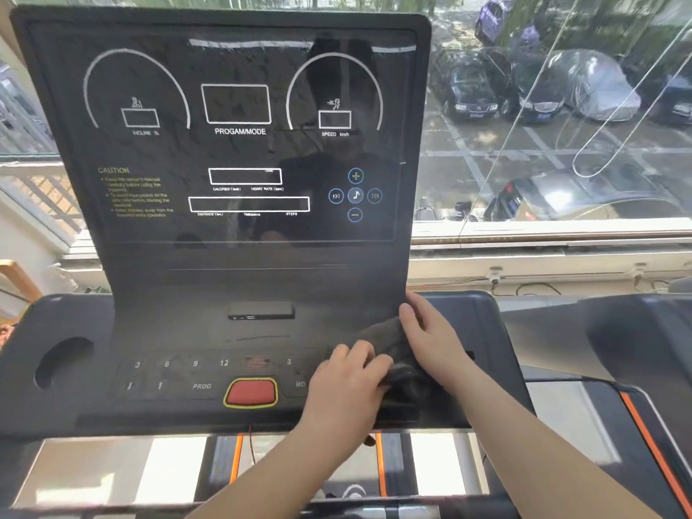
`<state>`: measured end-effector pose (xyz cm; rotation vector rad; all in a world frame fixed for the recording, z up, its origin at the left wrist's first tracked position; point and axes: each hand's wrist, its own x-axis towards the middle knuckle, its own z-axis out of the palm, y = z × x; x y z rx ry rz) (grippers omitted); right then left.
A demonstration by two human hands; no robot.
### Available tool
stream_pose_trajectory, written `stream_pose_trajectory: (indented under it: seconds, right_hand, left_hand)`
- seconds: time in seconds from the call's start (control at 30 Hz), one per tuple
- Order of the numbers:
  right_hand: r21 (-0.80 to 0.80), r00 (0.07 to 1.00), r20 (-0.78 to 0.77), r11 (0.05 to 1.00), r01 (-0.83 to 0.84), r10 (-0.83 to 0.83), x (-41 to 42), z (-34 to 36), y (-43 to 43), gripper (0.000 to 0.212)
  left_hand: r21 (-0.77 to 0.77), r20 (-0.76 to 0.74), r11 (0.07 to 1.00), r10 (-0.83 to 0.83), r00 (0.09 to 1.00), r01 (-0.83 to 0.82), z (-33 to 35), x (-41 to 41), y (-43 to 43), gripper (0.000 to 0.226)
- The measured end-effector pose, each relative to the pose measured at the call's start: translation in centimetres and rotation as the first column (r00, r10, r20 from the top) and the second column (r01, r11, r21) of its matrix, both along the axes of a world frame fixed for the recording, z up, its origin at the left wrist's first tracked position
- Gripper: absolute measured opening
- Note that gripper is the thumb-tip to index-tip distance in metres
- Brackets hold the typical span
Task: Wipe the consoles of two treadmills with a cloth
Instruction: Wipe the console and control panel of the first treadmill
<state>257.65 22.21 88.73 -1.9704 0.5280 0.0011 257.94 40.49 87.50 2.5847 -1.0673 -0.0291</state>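
Observation:
A black treadmill console [232, 144] fills the view, its upright screen printed with white dials and boxes. Below it runs a button panel with a red stop button [251, 392]. A dark grey cloth [385, 342] lies bunched on the right side of that panel. My left hand [346, 387] presses on the cloth's near edge with curled fingers. My right hand [430, 331] lies flat across the cloth's far right part, by the lower right corner of the screen. Part of a second treadmill console [636, 339] shows at the right edge.
A small black device [261, 311] rests on the ledge under the screen. A cup-holder recess [61, 361] sits at the panel's left. The treadmill belt with orange stripes [299, 466] lies below. A window behind looks onto parked cars [531, 88].

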Motion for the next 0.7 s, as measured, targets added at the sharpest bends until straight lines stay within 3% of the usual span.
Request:
stream_pose_trajectory:
  seconds: [0.07,0.13,0.27,0.33,0.5,0.57,0.7]
  right_hand:
    - [0.004,1.000,0.004,1.000,0.000,0.000,0.0,-0.1,-0.2,0.045]
    - [-0.002,1.000,-0.012,1.000,-0.001,0.001,0.0,-0.1,-0.3,0.047]
    - [-0.024,0.999,-0.032,1.000,0.008,-0.009,0.1,0.4,0.1,0.048]
    - [-0.040,1.000,-0.023,0.999,0.003,-0.004,0.1,0.3,0.4,0.046]
    - [0.014,0.998,0.009,0.998,0.066,-0.066,0.4,-0.5,0.1,0.043]
    - [0.052,0.995,0.003,0.993,0.103,-0.103,0.6,-0.5,0.2,0.041]
    - [-0.013,0.979,-0.003,0.979,0.204,-0.204,1.2,-0.3,1.5,0.037]
  left_hand:
    - [-0.001,-0.027,0.992,-0.129,0.991,0.129,-0.5,-0.3,1.1,0.026]
    - [0.033,0.010,0.987,-0.155,0.988,0.155,-0.6,2.3,1.3,0.028]
    - [0.041,0.061,0.994,0.095,0.994,-0.098,1.0,6.7,0.0,0.030]
    - [0.079,0.069,0.989,0.123,0.990,-0.128,1.3,5.5,-0.7,0.030]
    - [0.095,0.011,0.976,-0.198,0.980,0.196,-0.6,-0.9,0.2,0.025]
    - [0.101,-0.002,0.963,-0.251,0.968,0.250,-0.8,-0.6,0.6,0.021]
    - [0.131,0.012,0.989,-0.064,0.998,0.062,1.3,3.2,0.8,0.032]
